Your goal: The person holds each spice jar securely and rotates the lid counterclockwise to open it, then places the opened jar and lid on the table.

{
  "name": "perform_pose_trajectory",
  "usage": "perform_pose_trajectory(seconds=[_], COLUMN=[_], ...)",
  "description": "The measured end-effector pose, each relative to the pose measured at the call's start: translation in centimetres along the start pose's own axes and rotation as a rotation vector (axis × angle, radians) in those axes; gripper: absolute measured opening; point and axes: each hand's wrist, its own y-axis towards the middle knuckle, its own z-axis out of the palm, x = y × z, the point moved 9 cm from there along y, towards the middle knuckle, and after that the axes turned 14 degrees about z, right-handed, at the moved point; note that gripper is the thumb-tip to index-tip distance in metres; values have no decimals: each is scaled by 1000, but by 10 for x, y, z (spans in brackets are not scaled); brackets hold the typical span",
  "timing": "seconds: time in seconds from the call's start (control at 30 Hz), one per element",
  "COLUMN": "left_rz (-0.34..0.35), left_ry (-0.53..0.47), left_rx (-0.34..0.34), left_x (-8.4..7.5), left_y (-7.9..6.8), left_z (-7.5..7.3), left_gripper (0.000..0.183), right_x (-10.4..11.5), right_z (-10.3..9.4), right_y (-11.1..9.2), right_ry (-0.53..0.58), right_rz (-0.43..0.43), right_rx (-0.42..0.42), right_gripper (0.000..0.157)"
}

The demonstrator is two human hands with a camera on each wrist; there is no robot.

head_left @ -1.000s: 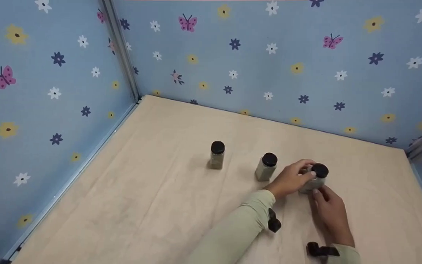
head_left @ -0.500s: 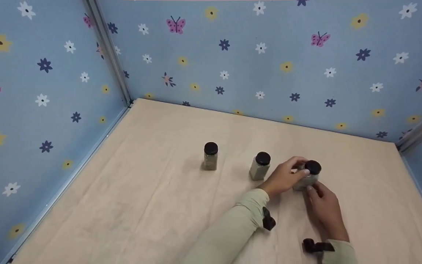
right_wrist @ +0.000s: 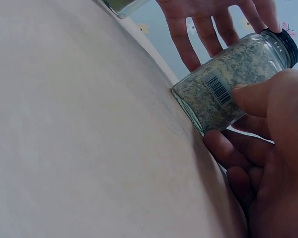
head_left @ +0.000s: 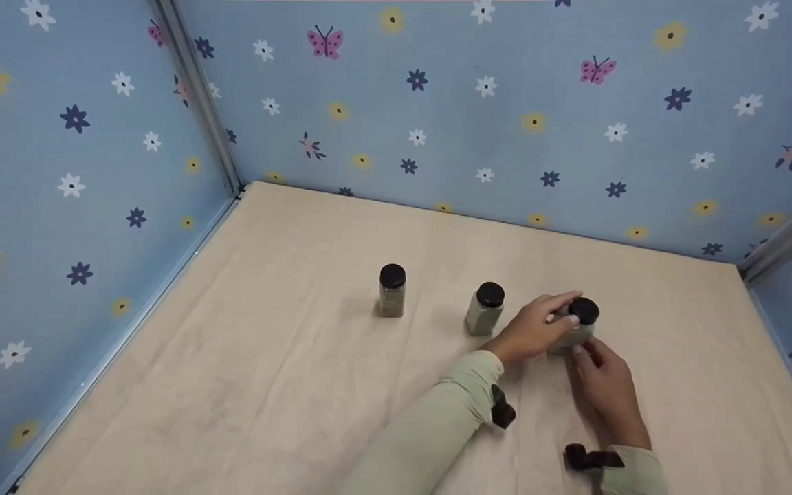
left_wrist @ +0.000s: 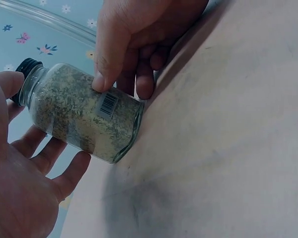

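A glass spice jar (head_left: 573, 338) with a black lid, a barcode label and dried green-grey flakes inside stands on the cloth at the right in the head view. My left hand (head_left: 530, 331) holds it from the left, thumb at the lid and fingers spread along the side, as the left wrist view shows on the jar (left_wrist: 82, 109). From the other side my right hand (head_left: 609, 385) pinches the lower body, its thumb (right_wrist: 253, 101) beside the barcode. A second black-lidded jar (head_left: 484, 313) stands just left of my left hand. Farther left is a third jar (head_left: 392, 294).
A cream cloth (head_left: 265, 344) with light creases covers the tabletop. Blue panels (head_left: 465, 124) printed with flowers and butterflies rise behind and at both sides, joined by metal posts (head_left: 196, 96). Black wrist straps (head_left: 502, 407) sit over green sleeves.
The head view has shifted slightly, so everything sits a little farther left in it. Both hands stay on the same jar, and the other two jars stand where they were.
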Motion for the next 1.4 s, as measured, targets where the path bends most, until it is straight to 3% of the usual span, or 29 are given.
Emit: perform_pose_trajectory(seconds=[0.57, 1.03, 1.4], left_rz=[-8, -31, -74], left_ry=[-25, -78, -89], left_rx=[-47, -92, -48], left_x=[0, 4, 11], left_y=[0, -1, 2], left_z=[0, -8, -3], left_gripper=[41, 33, 47], right_x=[-2, 2, 1], right_z=[-2, 1, -2], right_y=[0, 5, 4], right_ry=[-13, -2, 10], right_rz=[-1, -9, -16], right_rx=[-3, -2, -6], right_gripper=[64, 62, 62])
